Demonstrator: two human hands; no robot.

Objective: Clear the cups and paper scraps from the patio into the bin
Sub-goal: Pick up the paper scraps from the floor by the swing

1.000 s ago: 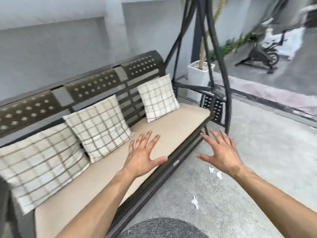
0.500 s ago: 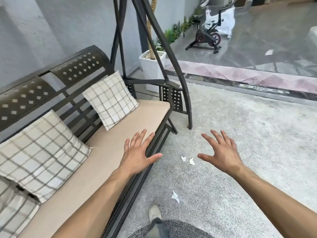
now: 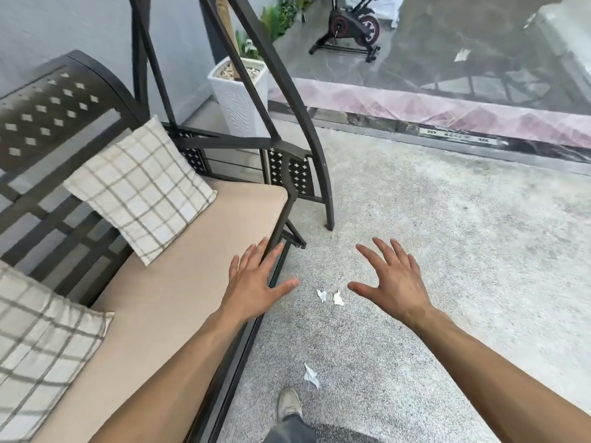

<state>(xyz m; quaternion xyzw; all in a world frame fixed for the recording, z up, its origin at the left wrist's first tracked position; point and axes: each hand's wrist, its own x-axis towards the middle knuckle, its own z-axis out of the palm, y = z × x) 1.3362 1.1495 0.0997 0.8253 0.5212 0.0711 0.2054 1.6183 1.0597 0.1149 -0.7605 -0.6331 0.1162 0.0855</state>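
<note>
the patio floor (image 3: 431,251) now fills most of the view where a second ago the swing seat (image 3: 179,282) did; the gaze has swung right and downward, and a shoe (image 3: 289,407) has come into view at the bottom edge, so i judge the person is walking toward the litter and no pickup has begun. the swing seat with its checked cushions (image 3: 140,190) lies under and left of the left hand (image 3: 252,282), whose fingers (image 3: 256,254) are spread wide and hold nothing. the right hand (image 3: 395,279) hangs over the floor, its fingers (image 3: 387,251) likewise splayed and empty. far beyond the fingertips stand a white planter (image 3: 240,97) and an exercise bike (image 3: 351,30). on the sliding-door track (image 3: 454,135) past the right hand there is a strip with arrow marks and some print, too small to read. two paper scraps (image 3: 331,296) lie on the floor between the two thumbs, just beside each other; a third scrap (image 3: 311,375) lies nearer the body, below both hands and just beyond the shoe. another pale scrap (image 3: 462,55) shows far off past the track. no cup and no bin are in view.
</note>
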